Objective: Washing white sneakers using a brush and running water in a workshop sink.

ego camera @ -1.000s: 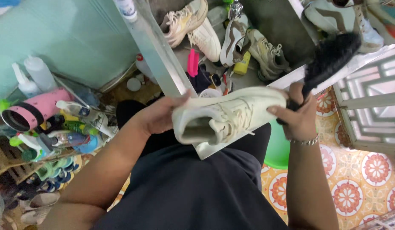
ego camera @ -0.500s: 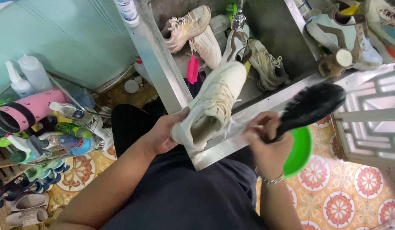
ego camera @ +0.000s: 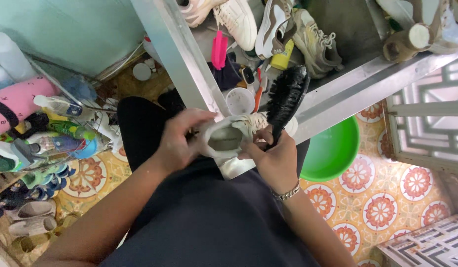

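A cream-white sneaker [ego camera: 234, 136] lies in front of my lap, its opening facing up. My left hand [ego camera: 182, 138] grips it at the heel side. My right hand [ego camera: 273, 155] holds a black-bristled brush [ego camera: 287, 96] by its handle, the bristle head standing up over the shoe's laces, while its fingers also touch the shoe's tongue. Both forearms reach in from the bottom of the view, with a metal bracelet [ego camera: 287, 192] on the right wrist.
A metal sink [ego camera: 189, 64] ahead holds several sneakers [ego camera: 315, 44], a pink brush [ego camera: 219, 49] and a white cup [ego camera: 240, 100]. A green basin [ego camera: 333, 151] sits on the patterned tile floor at right. A wire rack with bottles [ego camera: 66, 131] stands at left.
The sneaker has come down from upright over the sink edge to my lap, opening up. The brush has swung from the right to stand over the shoe.
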